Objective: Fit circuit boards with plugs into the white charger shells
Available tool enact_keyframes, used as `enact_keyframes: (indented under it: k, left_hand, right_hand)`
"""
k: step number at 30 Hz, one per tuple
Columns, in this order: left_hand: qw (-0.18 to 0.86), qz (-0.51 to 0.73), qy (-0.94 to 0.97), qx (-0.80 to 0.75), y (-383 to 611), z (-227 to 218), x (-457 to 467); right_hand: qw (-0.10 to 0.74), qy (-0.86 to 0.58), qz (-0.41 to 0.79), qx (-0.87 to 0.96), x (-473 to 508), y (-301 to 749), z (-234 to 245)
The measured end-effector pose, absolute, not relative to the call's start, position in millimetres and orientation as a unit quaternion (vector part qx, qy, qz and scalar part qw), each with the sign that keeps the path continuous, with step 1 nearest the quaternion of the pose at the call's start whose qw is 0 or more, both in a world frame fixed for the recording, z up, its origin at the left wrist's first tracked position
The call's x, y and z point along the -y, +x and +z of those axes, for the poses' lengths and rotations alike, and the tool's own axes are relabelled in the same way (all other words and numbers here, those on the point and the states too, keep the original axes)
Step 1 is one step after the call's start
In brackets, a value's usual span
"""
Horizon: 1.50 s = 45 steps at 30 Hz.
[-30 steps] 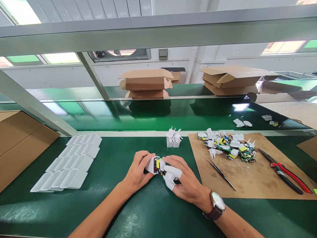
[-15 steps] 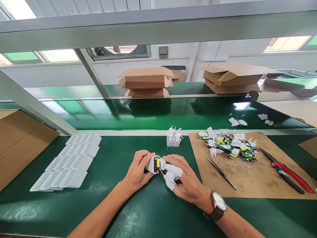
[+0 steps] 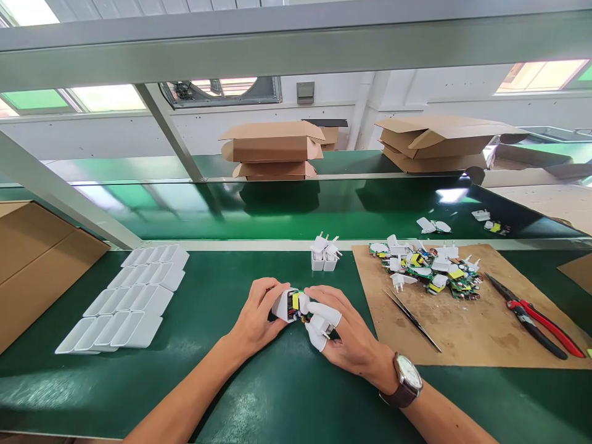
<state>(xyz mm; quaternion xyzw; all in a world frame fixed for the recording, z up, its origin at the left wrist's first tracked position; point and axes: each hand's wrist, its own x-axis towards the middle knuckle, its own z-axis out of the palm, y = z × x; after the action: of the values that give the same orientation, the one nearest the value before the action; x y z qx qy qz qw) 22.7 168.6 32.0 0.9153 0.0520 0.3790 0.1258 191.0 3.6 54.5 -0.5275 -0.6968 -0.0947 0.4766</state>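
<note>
My left hand (image 3: 256, 316) is closed around a white plastic charger case (image 3: 281, 304), its mouth turned to the right. At that mouth sits a circuit board (image 3: 296, 302) with a yellow-wrapped part, partly inside the case. My right hand (image 3: 354, 342), with white covers on two fingertips, grips the board's right end. A white plug piece (image 3: 320, 325) shows between those fingers. Just how deep the board sits is hidden. Beyond the hands, a small group of white chargers with plug pins (image 3: 324, 254) stands on the green bench.
Rows of white cases (image 3: 127, 302) lie left beside a cardboard box (image 3: 41, 271). On a brown board (image 3: 462, 336) are a pile of circuit boards (image 3: 430, 265), tweezers (image 3: 413, 320) and red-black pliers (image 3: 531, 317). A green belt (image 3: 277, 213) runs behind, carrying several board pieces (image 3: 433, 226).
The board pieces on the belt have shifted left. Both hands keep nearly the same place and grip, while the plug piece in my right fingers shows a little more. The view has tilted slightly.
</note>
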Motion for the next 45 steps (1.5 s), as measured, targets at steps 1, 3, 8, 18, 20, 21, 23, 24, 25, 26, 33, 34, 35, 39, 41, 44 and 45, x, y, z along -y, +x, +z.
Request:
enact_keyframes:
  k: [1, 3, 8, 18, 20, 21, 23, 24, 25, 26, 33, 34, 35, 39, 41, 44, 45]
  left_hand:
    - [0.126, 0.378, 0.916, -0.051, 22.6, 32.1, -168.7]
    - [0.124, 0.378, 0.916, -0.052, 22.5, 32.5, -168.8]
    - [0.122, 0.379, 0.916, -0.054, 22.8, 34.0, -168.7]
    - [0.128, 0.371, 0.918, -0.059, 21.0, 33.7, -168.5]
    - [0.128, 0.374, 0.917, -0.060, 21.0, 34.3, -168.1]
    - [0.129, 0.375, 0.916, -0.060, 20.9, 34.5, -168.0]
    - [0.133, 0.370, 0.917, -0.060, 20.6, 34.4, -167.7]
    - [0.137, 0.366, 0.918, -0.060, 20.4, 34.1, -167.4]
    - [0.143, 0.363, 0.919, -0.059, 20.2, 33.8, -167.1]
    - [0.149, 0.360, 0.919, -0.059, 20.0, 33.5, -166.6]
    - [0.169, 0.364, 0.914, -0.061, 19.4, 35.0, -160.4]
    - [0.171, 0.362, 0.914, -0.060, 19.3, 35.5, -159.7]
    - [0.174, 0.361, 0.914, -0.058, 19.3, 36.0, -159.1]
    - [0.179, 0.359, 0.915, -0.050, 19.7, 37.5, -157.5]
    - [0.180, 0.358, 0.915, -0.049, 20.1, 38.4, -156.8]
    - [0.179, 0.358, 0.915, -0.048, 20.4, 39.7, -156.0]
    - [0.179, 0.359, 0.915, -0.047, 20.4, 39.9, -155.8]
  right_hand:
    - [0.476, -0.528, -0.094, 0.697, -3.7, 190.9, 55.1]
    - [0.474, -0.527, -0.094, 0.699, -3.9, 191.0, 55.8]
    - [0.474, -0.529, -0.093, 0.698, -3.9, 191.4, 54.2]
    - [0.475, -0.531, -0.095, 0.695, -4.3, 189.9, 54.8]
    - [0.473, -0.538, -0.090, 0.692, -4.1, 189.7, 54.5]
    - [0.473, -0.540, -0.086, 0.690, -3.9, 189.6, 54.2]
    - [0.477, -0.539, -0.081, 0.690, -3.4, 189.3, 53.7]
    - [0.480, -0.536, -0.078, 0.690, -3.0, 189.1, 53.5]
    - [0.484, -0.533, -0.073, 0.691, -2.6, 188.8, 53.5]
    - [0.486, -0.529, -0.066, 0.692, -2.0, 188.5, 53.7]
    - [0.469, -0.531, -0.013, 0.705, 4.1, 187.6, 54.0]
    - [0.466, -0.532, -0.012, 0.707, 4.9, 187.8, 53.6]
    - [0.464, -0.533, -0.011, 0.707, 5.7, 187.9, 53.2]
    - [0.461, -0.533, -0.008, 0.709, 7.7, 187.7, 52.3]
    - [0.457, -0.534, -0.006, 0.712, 8.3, 187.2, 52.5]
    - [0.452, -0.535, 0.000, 0.713, 8.8, 186.1, 53.0]
    - [0.451, -0.536, 0.001, 0.713, 8.9, 185.8, 53.0]
